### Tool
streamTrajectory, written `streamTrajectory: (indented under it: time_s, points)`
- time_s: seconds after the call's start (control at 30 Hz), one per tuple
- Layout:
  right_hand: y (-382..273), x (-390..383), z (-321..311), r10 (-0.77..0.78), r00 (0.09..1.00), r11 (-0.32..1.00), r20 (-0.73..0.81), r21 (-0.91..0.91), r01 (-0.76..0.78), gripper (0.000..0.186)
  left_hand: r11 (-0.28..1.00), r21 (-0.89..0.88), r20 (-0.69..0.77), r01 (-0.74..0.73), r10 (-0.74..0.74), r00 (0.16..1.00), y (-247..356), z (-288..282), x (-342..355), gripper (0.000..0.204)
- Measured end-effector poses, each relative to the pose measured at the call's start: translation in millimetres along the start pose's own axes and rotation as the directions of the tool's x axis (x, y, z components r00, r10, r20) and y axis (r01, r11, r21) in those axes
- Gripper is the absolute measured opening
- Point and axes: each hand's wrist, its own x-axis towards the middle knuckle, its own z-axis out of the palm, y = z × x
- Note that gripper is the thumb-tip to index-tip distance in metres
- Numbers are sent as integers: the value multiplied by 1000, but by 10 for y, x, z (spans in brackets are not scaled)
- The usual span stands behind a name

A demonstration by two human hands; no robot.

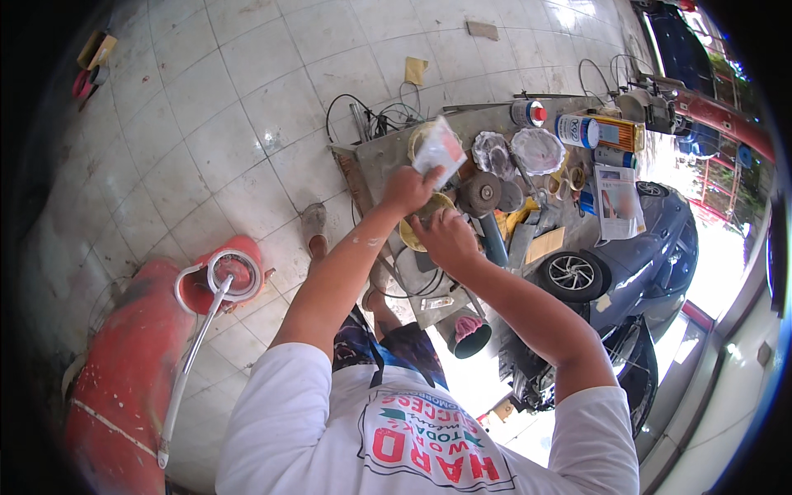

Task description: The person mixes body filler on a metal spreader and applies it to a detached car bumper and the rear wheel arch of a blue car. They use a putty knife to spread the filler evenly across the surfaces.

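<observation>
while your left hand (407, 191) is clamped on a white packet (440, 155) with reddish print, over the grey workbench (378, 155), your right hand (450, 240) curls at the rim of a yellowish round container (409, 237) (whether its fingers grip anything, one cannot tell), near a dark disc (480, 195).

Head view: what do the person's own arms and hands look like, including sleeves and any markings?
The left sleeve and right sleeve are plain white and short, part of a T-shirt. Below them the left forearm and right forearm are bare. The left forearm has pale smudges near the wrist. No gloves show on the left hand or right hand.
</observation>
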Motion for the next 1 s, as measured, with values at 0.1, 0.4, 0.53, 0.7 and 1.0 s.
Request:
streamTrajectory:
  time_s: [0.1, 0.4, 0.53, 0.7, 1.0]
  points:
    - [-39, 137, 64, 27, 1000, 992, 14, 123, -29, 37, 992, 17, 83, -128, 126, 989, 49, 15, 100, 66]
    - [154, 186, -21, 113, 943, 808, 312, 524, -270, 33, 909, 300, -231, -291, 365, 902, 9, 301, 72, 33]
    - [204, 139, -46, 143, 919, 690, 368, 629, -359, 42, 874, 415, -227, -253, 369, 901, 23, 323, 58, 32]
    - [196, 127, 7, 160, 900, 629, 405, 661, -410, 49, 842, 455, -281, -289, 444, 851, 41, 298, 49, 35]
    - [326, 189, 150, 142, 868, 542, 476, 696, -471, 59, 829, 499, -193, -253, 391, 900, 83, 234, 6, 58]
